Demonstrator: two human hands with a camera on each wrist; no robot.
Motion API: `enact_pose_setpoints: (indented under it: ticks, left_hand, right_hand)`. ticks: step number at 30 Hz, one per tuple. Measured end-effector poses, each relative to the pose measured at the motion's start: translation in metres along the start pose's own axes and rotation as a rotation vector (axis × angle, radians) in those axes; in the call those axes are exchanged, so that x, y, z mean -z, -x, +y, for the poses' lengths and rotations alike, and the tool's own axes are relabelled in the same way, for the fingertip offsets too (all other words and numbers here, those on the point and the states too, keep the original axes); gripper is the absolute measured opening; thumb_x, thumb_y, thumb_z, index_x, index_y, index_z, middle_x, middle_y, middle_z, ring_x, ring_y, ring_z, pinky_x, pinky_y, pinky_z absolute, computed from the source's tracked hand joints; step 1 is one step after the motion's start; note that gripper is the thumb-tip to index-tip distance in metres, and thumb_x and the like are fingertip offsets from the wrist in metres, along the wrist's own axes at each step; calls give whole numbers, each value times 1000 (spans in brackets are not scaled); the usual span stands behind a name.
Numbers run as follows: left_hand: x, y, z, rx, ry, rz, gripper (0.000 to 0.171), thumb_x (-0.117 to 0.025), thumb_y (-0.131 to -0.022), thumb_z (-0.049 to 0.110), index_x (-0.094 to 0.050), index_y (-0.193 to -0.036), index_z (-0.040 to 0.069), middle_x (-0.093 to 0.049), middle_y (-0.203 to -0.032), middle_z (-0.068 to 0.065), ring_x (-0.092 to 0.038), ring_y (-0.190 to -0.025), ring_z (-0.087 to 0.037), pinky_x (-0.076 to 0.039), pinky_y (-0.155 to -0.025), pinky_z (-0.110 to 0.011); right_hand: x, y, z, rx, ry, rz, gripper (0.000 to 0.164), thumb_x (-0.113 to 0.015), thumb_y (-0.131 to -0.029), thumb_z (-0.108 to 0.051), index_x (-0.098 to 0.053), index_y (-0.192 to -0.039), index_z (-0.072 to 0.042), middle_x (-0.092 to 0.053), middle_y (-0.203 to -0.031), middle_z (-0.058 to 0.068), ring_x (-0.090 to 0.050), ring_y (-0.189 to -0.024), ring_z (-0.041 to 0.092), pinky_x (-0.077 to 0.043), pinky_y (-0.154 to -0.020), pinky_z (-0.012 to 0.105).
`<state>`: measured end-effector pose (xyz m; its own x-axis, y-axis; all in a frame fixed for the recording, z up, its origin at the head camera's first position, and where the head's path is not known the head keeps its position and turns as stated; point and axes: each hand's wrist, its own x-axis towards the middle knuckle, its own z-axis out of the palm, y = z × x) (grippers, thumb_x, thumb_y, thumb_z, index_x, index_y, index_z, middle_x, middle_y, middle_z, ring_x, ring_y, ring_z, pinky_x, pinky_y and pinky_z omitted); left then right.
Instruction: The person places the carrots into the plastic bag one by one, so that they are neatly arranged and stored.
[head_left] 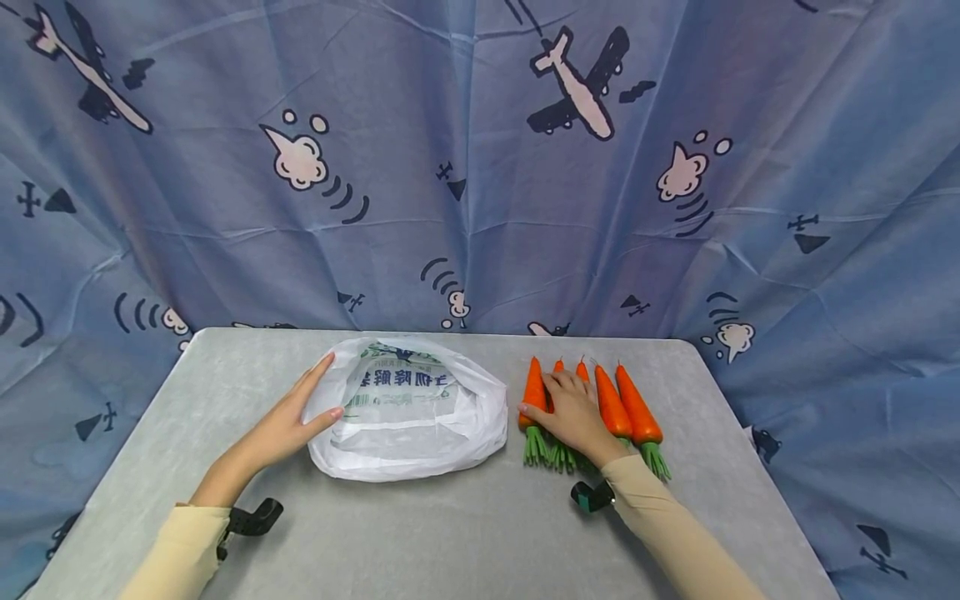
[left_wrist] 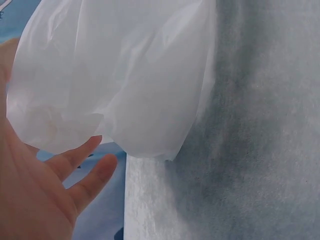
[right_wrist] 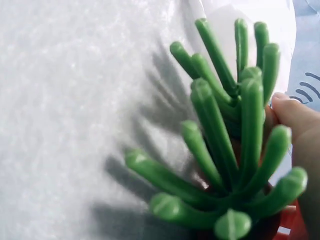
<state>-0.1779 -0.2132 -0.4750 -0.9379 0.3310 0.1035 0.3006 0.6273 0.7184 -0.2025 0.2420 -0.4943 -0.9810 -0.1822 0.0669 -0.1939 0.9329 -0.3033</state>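
Observation:
A white plastic bag (head_left: 408, 458) with printed lettering lies on the table, its mouth spread wide. My left hand (head_left: 281, 429) touches the bag's left rim with fingers and thumb apart; in the left wrist view, thin white plastic (left_wrist: 145, 75) covers part of the fingers. Several orange carrots with green stalks lie side by side to the right of the bag. Over the middle ones rests my right hand (head_left: 576, 415), its thumb on the leftmost carrot (head_left: 533, 387). The rightmost carrot (head_left: 637, 404) is untouched. Green stalks (right_wrist: 220, 150) fill the right wrist view; the fingertips are hidden there.
A light grey cloth covers the table (head_left: 420, 542). Behind it hangs a blue curtain (head_left: 405, 250) printed with airplanes and clouds. Black camera mounts (head_left: 255, 517) sit at both wrists, near the tabletop.

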Motion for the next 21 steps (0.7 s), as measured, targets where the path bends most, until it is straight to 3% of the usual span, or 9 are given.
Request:
enact_pose_setpoints:
  ticks: [12, 16, 19, 21]
  left_hand:
    - [0, 1, 3, 16, 6, -14, 86, -64, -96, 35, -8, -161, 30, -14, -166, -18, -14, -149, -53, -16, -115, -73]
    - [0, 1, 3, 23, -1, -21, 86, -63, -96, 36, -7, -161, 29, -14, -166, -20, -12, -148, -55, -15, -114, -75]
    - [0, 1, 3, 30, 1, -25, 86, -63, -96, 37, -7, -160, 31, -13, -166, -20, -11, -149, -55, -14, -114, -75]
    - [1, 1, 4, 34, 2, -26, 86, -63, -96, 37, -7, -160, 31, -13, -167, -18, -11, -149, -55, -14, -114, -75]
  right_hand:
    - [-2, -9, -1, -2, -51, -58, 90, -64, -87, -61, -42, -148, 3, -54, -144, 22, -46, -136, 42, -19, -121, 61]
    - [-1, -11, -1, -9, -89, -63, 91, -67, -86, -59, -42, -148, 1, -72, -100, 16, -62, -111, 37, -19, -119, 65]
    - [0, -13, -2, -28, -110, -74, 90, -68, -85, -59, -42, -148, 1, -60, -69, 5, -65, -88, 28, -19, -117, 69]
    - [1, -13, -2, -45, -121, -82, 90, -68, -85, -58, -42, -148, 1, -56, -65, 1, -63, -79, 22, -19, -117, 69]
